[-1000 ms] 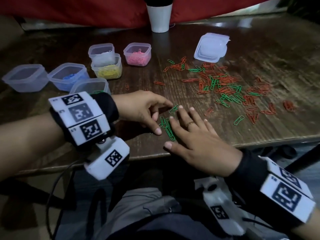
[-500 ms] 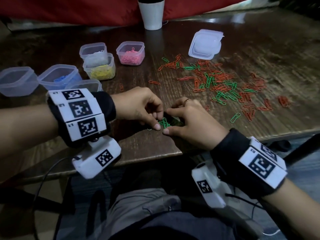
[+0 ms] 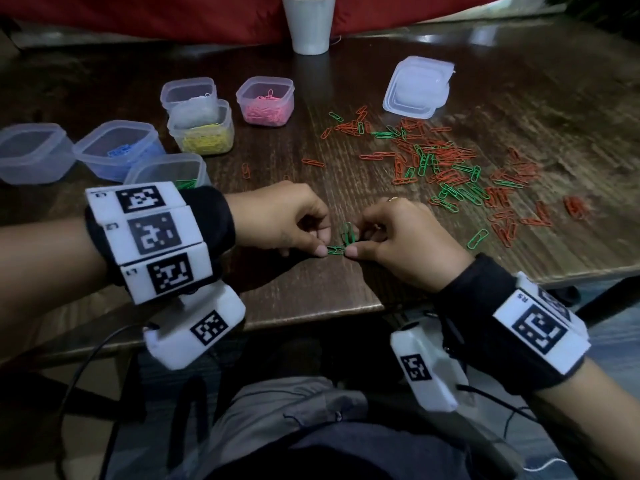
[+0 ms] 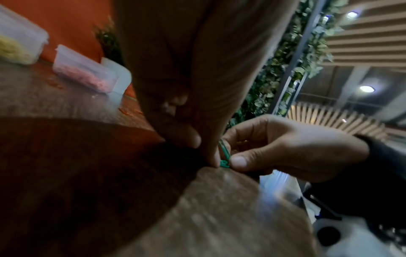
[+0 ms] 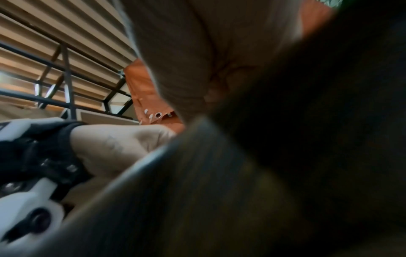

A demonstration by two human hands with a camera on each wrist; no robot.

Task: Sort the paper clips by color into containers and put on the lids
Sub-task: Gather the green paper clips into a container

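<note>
A small bunch of green paper clips (image 3: 343, 239) sits near the table's front edge, squeezed between both hands. My left hand (image 3: 287, 220) curls its fingers and thumb against the bunch from the left; my right hand (image 3: 391, 233) does the same from the right. The left wrist view shows both thumbs meeting at the green clips (image 4: 224, 159). Red and green clips (image 3: 446, 168) lie scattered to the right. A clear container (image 3: 173, 173) holding green clips stands just behind my left wrist. The right wrist view is blurred and dark.
Clear containers stand at the left: an empty one (image 3: 33, 152), blue clips (image 3: 119, 148), yellow clips (image 3: 204, 131) with another tub (image 3: 190, 95) stacked in it, pink clips (image 3: 266, 102). Stacked lids (image 3: 419, 86) lie at the back right. A white cup (image 3: 310, 24) stands at the back.
My right hand went from lying flat over the green clips to curling round them. Both hands have drawn together and gathered the clips into a bunch between the fingertips.
</note>
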